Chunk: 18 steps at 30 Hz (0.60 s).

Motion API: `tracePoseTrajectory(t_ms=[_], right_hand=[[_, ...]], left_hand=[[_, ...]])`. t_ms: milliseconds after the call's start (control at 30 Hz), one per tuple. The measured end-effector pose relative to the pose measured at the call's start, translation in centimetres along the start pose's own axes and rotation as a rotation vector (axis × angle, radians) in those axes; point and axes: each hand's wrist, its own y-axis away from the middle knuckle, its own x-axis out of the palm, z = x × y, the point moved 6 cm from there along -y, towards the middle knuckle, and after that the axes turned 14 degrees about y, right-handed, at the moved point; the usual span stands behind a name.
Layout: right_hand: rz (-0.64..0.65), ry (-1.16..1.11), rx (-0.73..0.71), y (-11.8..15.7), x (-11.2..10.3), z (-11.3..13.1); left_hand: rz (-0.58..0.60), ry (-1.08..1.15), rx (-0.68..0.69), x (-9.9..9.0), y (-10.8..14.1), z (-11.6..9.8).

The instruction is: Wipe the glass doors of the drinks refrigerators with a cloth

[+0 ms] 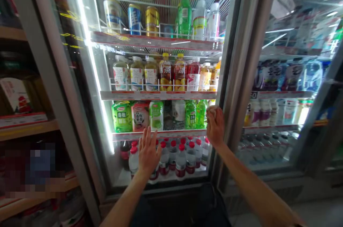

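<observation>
My left hand point(149, 149) is raised with its fingers spread, in front of the bottom rows of a lit drinks fridge point(225, 77). It looks flat against the glass, though contact is hard to be sure of. Behind it are water bottles point(180, 161) with red caps and a green-labelled drink bottle point(156, 115). By the right edge of the glass, beside the metal door frame point(237, 87), my right hand point(215, 127) is closed on a small pale crumpled cloth point(213, 109). Most of the cloth is hidden by the fingers.
Shelves behind the glass hold cans point(134, 19), a green bottle point(184, 14) and tea bottles point(165, 71). A second fridge with dark-labelled bottles point(270, 73) stands to the right. Wooden shelves point(32, 129) with packaged goods line the left.
</observation>
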Motion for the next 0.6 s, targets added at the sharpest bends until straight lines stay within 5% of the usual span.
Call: tracePoseTrajectory(t_ms=[200,433,500,600], right_hand=[[0.190,-0.084,-0.393,5.6,-0.8,6.9],[0.119,-0.102,-0.251,-1.7,0.3,8.8],[0.142,-0.134,-0.329,-0.9,0.5,10.7],[0.261,-0.198,-0.633,3.0,0.3,14.1]], left_hand=[[0.085,-0.023,-0.041,0.6,1.6,0.3],[0.022,-0.084,-0.139,-0.5,2.1,1.9],[0.026,-0.097,-0.141,-0.8,2.4,2.2],[0.071,-0.098,-0.106,-1.1,2.6,2.8]])
